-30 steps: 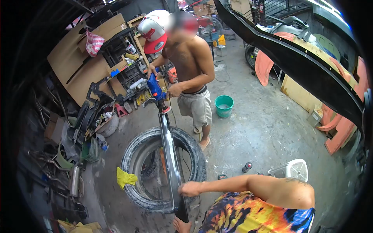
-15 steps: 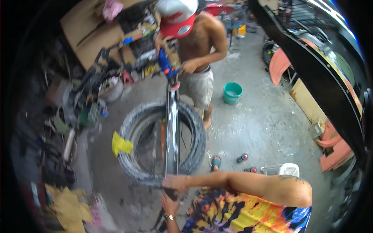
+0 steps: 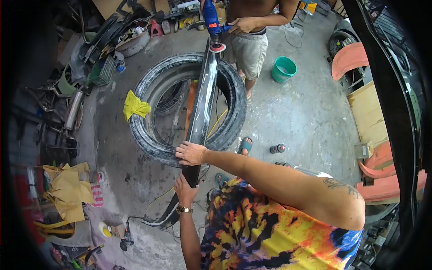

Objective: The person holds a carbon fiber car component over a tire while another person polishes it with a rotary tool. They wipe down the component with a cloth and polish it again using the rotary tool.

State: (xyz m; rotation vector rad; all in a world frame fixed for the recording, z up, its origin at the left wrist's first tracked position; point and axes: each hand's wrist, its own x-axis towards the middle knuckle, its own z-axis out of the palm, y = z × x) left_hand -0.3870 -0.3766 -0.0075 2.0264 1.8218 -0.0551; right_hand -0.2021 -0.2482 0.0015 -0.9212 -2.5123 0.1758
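A long glossy black panel (image 3: 204,96) lies across a big tire (image 3: 148,140) on the floor, its near end toward me. My right hand (image 3: 191,154) rests over the panel near that end, fingers curled around its left edge. Just below, my left hand (image 3: 185,191), with a gold watch at the wrist, grips the panel's tip; some of its fingers are hidden. At the far end, another person's hand (image 3: 243,25) holds a blue power polisher (image 3: 210,18). Its round red-and-white pad (image 3: 218,47) is against or very close to the panel.
A yellow cloth (image 3: 136,106) hangs on the tire's left side. To the right are a green bucket (image 3: 284,69), a dark bottle (image 3: 277,148) and a black body part (image 3: 387,81). Parts and clutter line the left. Cables (image 3: 157,198) run along the floor near my left arm.
The view has tilted downward, so the tire, panel and co-worker appear higher. Both my hands stay at the panel's near end. The polisher remains at the far end.
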